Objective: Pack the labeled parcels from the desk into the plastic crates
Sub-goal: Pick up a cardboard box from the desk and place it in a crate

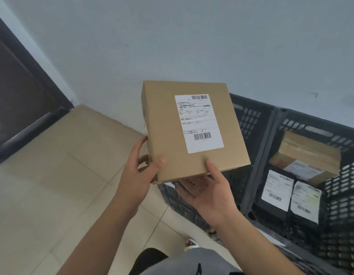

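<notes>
**packrat_88:** Tiled floor [59, 185] underfoot, plain pale wall [192, 36] behind, dark door [19, 92] off to the left. Working near to far: both hands are up on the box [184, 133], which is in the air over the left crate [249, 124], not down in anything yet. Left hand [138, 175] pinches the near-left corner, thumb on top, fingers tucked along the side and under. Right hand [210, 191] is palm-up under the near edge, thumb hooked over the top, so it's clamped on too. Hands sit a bit apart along that one edge.

**tapegun_tom:** How do you reckon it handles?

**packrat_88:** Stiff cardboard, crisp corners, no sag even held by just one edge, so my guess is fairly light. Surface looks plain and grippy, not slick. I'd keep thumbs off the label [199, 123] and hold it by the edges and underside, same as now. Corners could dent if it gets dropped in.

**tapegun_tom:** And where does it go?

**packrat_88:** Right crate [342, 195] already has stuff: two dark parcels [287, 193] with white labels side by side, and a taped brown box [309, 153] behind them. Can't see the left crate's floor, the box and hands hide most of it.
</notes>
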`<state>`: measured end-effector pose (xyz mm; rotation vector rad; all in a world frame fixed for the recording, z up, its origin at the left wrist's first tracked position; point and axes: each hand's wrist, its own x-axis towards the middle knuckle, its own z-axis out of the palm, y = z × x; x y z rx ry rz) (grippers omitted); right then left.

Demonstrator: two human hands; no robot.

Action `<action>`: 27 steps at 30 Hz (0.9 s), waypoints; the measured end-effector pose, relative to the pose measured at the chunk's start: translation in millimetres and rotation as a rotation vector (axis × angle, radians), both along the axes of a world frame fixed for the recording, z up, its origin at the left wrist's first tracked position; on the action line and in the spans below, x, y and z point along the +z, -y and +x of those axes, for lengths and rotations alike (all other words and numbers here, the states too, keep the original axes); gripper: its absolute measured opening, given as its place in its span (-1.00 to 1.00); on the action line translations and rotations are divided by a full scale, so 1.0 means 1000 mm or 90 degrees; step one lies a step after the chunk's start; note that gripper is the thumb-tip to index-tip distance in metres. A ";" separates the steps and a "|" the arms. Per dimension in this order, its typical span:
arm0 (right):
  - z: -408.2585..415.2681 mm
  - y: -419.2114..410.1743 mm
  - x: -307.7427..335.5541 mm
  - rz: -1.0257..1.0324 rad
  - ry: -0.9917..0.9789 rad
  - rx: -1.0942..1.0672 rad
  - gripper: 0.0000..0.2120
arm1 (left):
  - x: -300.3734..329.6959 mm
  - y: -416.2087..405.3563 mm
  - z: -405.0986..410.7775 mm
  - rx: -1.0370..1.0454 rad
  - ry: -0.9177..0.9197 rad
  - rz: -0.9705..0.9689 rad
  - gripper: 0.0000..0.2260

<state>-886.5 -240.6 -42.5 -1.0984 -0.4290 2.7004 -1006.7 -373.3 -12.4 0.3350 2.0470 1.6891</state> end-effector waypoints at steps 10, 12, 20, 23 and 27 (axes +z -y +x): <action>-0.071 -0.043 -0.025 -0.017 0.087 -0.204 -0.37 | -0.035 -0.084 -0.122 -0.261 0.147 0.001 -0.35; -0.091 -0.047 -0.028 -0.053 0.111 -0.262 -0.34 | -0.042 -0.103 -0.150 -0.327 0.168 -0.020 -0.31; -0.143 -0.049 -0.054 -0.199 0.281 -0.428 -0.32 | -0.075 -0.144 -0.248 -0.447 0.136 -0.146 -0.57; -0.153 -0.050 -0.073 -0.238 0.316 -0.462 -0.23 | -0.087 -0.162 -0.265 -0.495 0.115 -0.203 -0.46; -0.161 -0.058 -0.097 -0.234 0.375 -0.460 -0.17 | -0.095 -0.195 -0.260 -0.499 0.115 -0.212 -0.32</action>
